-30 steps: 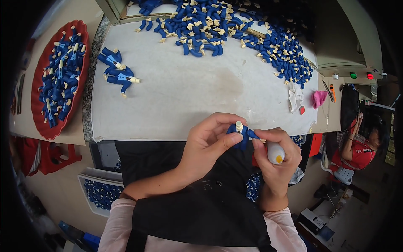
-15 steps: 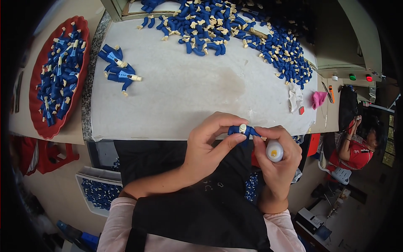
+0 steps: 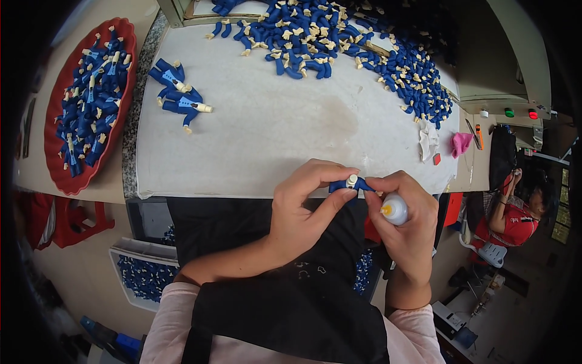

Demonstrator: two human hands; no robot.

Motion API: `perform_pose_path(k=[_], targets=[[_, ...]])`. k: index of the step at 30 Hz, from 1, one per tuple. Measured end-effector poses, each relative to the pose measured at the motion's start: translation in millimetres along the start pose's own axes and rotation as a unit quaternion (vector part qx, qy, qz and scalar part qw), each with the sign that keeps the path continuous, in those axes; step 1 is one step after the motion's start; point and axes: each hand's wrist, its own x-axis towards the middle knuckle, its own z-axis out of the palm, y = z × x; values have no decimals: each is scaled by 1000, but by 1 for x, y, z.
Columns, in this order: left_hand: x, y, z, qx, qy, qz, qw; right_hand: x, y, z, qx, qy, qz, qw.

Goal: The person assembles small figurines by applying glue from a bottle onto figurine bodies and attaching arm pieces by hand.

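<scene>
At the table's front edge, my left hand (image 3: 306, 203) pinches a small blue figure body (image 3: 339, 185) with a cream neck pointing up. Thumb and forefinger of my right hand (image 3: 411, 233) close on the figure's blue arm, whose cream hand end shows just under the fingertips. Tucked in the same right hand is a white squeeze bottle (image 3: 397, 210) with a yellow tip, tilted toward the left. Whether the arm is fixed to the body cannot be made out. Two figure bodies with arms (image 3: 188, 104) lie at the table's left.
Loose blue arms (image 3: 297, 36) with cream hands are heaped along the back. A red scalloped tray (image 3: 51, 142) of figures stands left. A white cloth (image 3: 428, 142), pink cloth (image 3: 461, 144) and orange cutter (image 3: 479, 137) lie right. Below left is a white bin (image 3: 124, 285). Another person (image 3: 509, 221) sits far right.
The squeeze bottle has turned in my right hand, its yellow tip swinging left. My right fingers have shifted slightly on the figure's arm. The left hand keeps its pinch.
</scene>
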Motion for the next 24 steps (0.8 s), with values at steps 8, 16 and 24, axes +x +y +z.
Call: perform_pose_path(k=[8,16,24], targets=[[3,-6,-3,45,24,38,998,8,3,-2,24,-52,39,998],[2,-5,-2,45,17,26,998,3,10,0,74,-72,71,992],[3,-10,-4,61,23,38,997,9,10,5,28,-64,7,998]])
